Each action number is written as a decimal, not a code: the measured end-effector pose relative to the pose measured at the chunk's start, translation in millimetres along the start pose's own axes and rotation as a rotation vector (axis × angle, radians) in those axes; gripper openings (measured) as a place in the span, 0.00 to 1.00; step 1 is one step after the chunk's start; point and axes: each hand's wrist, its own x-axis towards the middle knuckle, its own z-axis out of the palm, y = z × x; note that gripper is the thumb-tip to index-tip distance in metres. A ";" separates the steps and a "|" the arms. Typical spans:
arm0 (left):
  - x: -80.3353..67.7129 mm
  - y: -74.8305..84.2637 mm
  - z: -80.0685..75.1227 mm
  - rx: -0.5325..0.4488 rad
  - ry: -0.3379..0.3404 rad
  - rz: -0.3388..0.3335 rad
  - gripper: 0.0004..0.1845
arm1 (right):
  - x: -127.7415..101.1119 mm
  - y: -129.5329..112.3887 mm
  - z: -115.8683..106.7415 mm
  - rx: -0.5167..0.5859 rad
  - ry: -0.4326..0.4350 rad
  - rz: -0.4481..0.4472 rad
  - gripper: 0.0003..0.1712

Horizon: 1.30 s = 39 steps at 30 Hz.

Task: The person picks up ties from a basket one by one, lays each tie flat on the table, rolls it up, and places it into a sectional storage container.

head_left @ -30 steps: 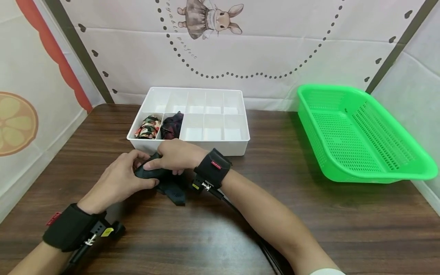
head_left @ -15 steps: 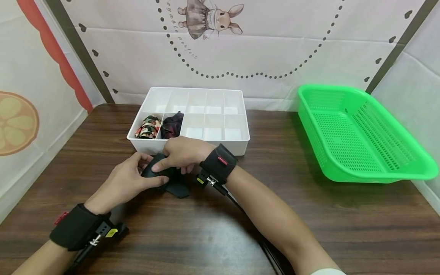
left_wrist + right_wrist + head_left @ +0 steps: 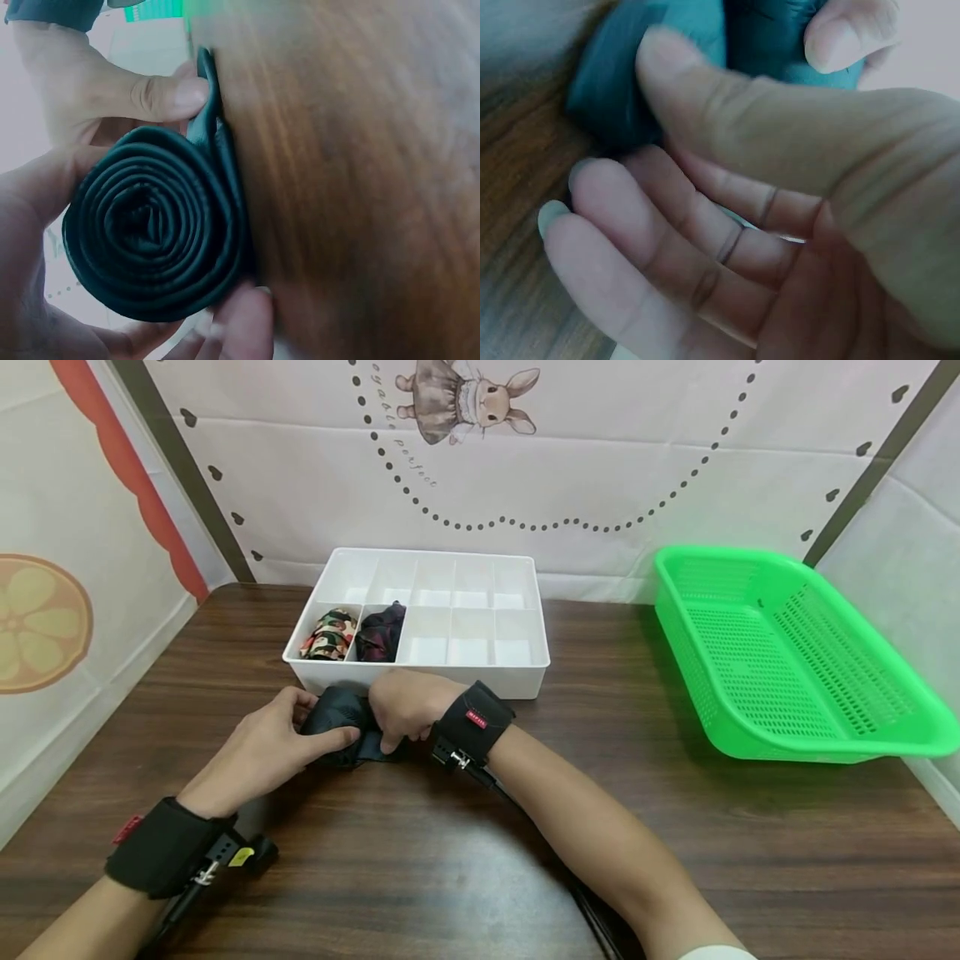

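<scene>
Both hands grip one rolled black cloth [image 3: 339, 720] on the table [image 3: 450, 860], near side of the organizer [image 3: 525, 681]. Left hand [image 3: 266, 752] curls its fingers round the roll; right hand [image 3: 405, 703] pinches its loose end. Wrist view shows a tight spiral lying on the wood. Organizer holds two rolls, one patterned [image 3: 328, 635], one dark [image 3: 380, 632], in its near-left compartments. One green basket [image 3: 780, 652] sits well apart at right.
</scene>
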 end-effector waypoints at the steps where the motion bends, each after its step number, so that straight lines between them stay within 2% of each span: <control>1: -0.5 -0.3 -1.0 -0.007 -0.010 0.002 0.49 | 0.1 0.1 0.0 -0.002 -0.001 -0.001 0.19; 5: -1.6 -1.6 -4.4 -0.038 -0.046 0.003 0.47 | -0.5 0.4 -2.0 -0.031 -0.013 0.008 0.15; 11: 0.2 -1.4 -2.8 -0.007 -0.030 0.020 0.46 | -0.9 -1.1 -1.8 -0.042 0.032 0.046 0.12; 15: 1.9 -0.8 1.9 0.010 0.004 0.049 0.45 | -6.0 -7.5 -0.9 -0.091 0.133 0.069 0.14; 18: 2.3 0.4 4.8 0.018 0.042 0.085 0.42 | -9.6 -14.6 -2.1 -0.108 0.256 0.026 0.16; 20: 2.2 1.1 5.9 0.024 0.060 0.118 0.39 | -9.6 -18.5 -2.1 -0.073 0.303 -0.020 0.18; 24: 0.3 2.3 5.2 0.039 0.055 0.145 0.41 | -5.0 -21.8 0.3 0.064 0.247 -0.049 0.19; 27: -1.1 4.2 2.4 0.027 0.005 0.100 0.47 | -2.8 -19.1 0.0 0.134 0.181 -0.021 0.17; 30: -1.3 4.1 -1.7 -0.024 -0.060 0.053 0.50 | -3.4 -14.9 -2.2 0.134 0.155 0.001 0.15; 33: -0.7 2.6 -4.5 -0.105 -0.107 0.030 0.45 | -6.3 -11.9 -4.8 0.125 0.132 0.007 0.14; 36: -0.2 1.5 -4.7 -0.161 -0.118 0.035 0.39 | -11.6 -12.6 -8.1 0.085 0.123 0.009 0.12; 39: 1.0 3.8 -0.7 -0.135 -0.102 0.065 0.39 | -18.9 -16.0 -12.0 0.023 0.155 0.011 0.11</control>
